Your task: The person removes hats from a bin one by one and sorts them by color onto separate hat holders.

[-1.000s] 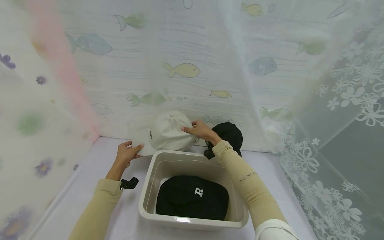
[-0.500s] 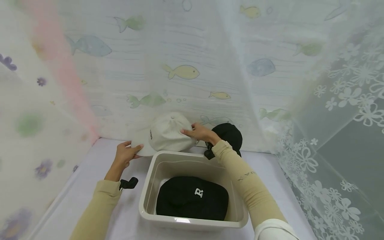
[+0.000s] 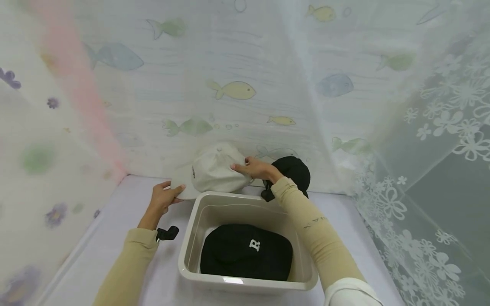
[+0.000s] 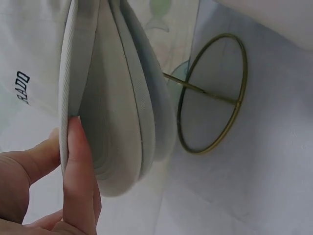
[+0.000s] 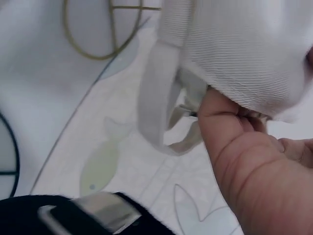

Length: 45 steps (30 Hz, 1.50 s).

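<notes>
A white cap with dark lettering on its front is behind the tub, held by both hands. My left hand pinches the edge of its brim, thumb on one side and fingers on the other. In the left wrist view several pale curved layers show beside the pinched brim. My right hand grips the back of the cap, its fingers partly hidden at the edge; the right wrist view shows the back strap hanging as a loop next to that hand.
A beige tub stands in front, holding a black cap with a white R. Another black cap is at the back right, partly behind my right arm. A gold wire ring stand shows beside the white cap. A fish-print curtain hangs behind.
The hands and the white cap keep nearly the same places; only a very slight shift shows.
</notes>
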Each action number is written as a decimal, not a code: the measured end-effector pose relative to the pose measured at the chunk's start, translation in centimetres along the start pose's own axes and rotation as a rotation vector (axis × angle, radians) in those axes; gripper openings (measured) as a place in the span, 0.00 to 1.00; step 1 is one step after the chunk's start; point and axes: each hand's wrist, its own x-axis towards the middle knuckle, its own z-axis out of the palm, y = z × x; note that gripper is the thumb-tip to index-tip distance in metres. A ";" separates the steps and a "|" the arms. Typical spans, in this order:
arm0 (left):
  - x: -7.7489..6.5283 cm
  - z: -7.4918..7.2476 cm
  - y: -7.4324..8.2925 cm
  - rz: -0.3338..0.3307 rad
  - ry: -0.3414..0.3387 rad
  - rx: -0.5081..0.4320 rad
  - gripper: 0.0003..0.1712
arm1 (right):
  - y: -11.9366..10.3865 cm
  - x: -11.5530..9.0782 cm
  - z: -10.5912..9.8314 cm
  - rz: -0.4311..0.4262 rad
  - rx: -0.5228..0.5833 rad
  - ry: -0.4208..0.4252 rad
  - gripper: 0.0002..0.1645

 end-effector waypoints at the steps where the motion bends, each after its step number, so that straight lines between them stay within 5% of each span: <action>1: 0.0 0.1 0.0 0.007 0.008 0.001 0.41 | -0.1 0.0 -0.1 -0.001 0.017 0.003 0.57; 11: 0.4 -0.1 0.2 0.052 0.013 0.007 0.41 | 0.5 0.5 -0.8 -0.072 0.188 0.015 0.34; 20: 0.6 -0.4 0.2 0.048 0.005 -0.002 0.41 | 0.4 1.0 -0.7 -0.095 0.309 -0.010 0.36; 31: 0.7 -0.4 -0.1 0.052 0.013 -0.016 0.42 | 0.0 0.6 -0.4 -0.051 0.430 0.095 0.20; 40: 0.2 -0.2 1.5 0.064 0.010 0.006 0.43 | 0.1 0.3 -0.6 -0.093 0.279 0.089 0.25; 45: 0.1 -0.2 2.1 0.032 -0.014 0.025 0.43 | 0.5 0.5 -0.9 -0.071 0.256 0.012 0.29</action>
